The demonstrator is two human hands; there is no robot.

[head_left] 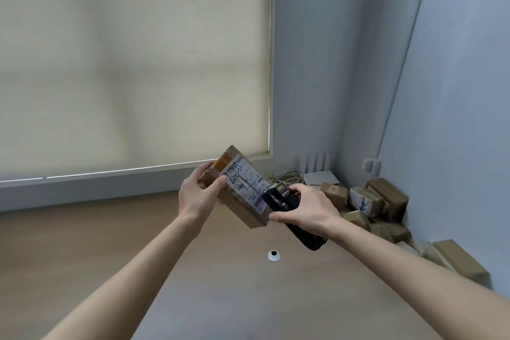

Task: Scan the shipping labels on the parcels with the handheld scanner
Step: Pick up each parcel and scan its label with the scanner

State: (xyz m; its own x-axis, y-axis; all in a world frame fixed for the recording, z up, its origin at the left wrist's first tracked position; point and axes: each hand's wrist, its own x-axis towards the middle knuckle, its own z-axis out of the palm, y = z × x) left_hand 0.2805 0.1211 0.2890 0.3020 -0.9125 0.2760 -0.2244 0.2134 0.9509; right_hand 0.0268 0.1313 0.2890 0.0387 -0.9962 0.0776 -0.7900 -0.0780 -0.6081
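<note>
My left hand [197, 192] grips a small brown cardboard parcel [239, 210] by its upper left end and holds it tilted above the desk. A white shipping label [246, 183] with black handwriting covers the parcel's upper face. My right hand [306, 208] grips a black handheld scanner [281, 196], whose head sits right against the label's lower right end. The scanner's handle [307, 240] sticks out below my right hand.
A wooden desk [193, 270] with a white cable grommet [274, 255] lies below. Several brown parcels [369, 201] are piled in the right corner against the wall, more at the right edge [458, 262]. Tangled cables [287, 176] lie behind. A closed roller blind [132, 63] covers the window.
</note>
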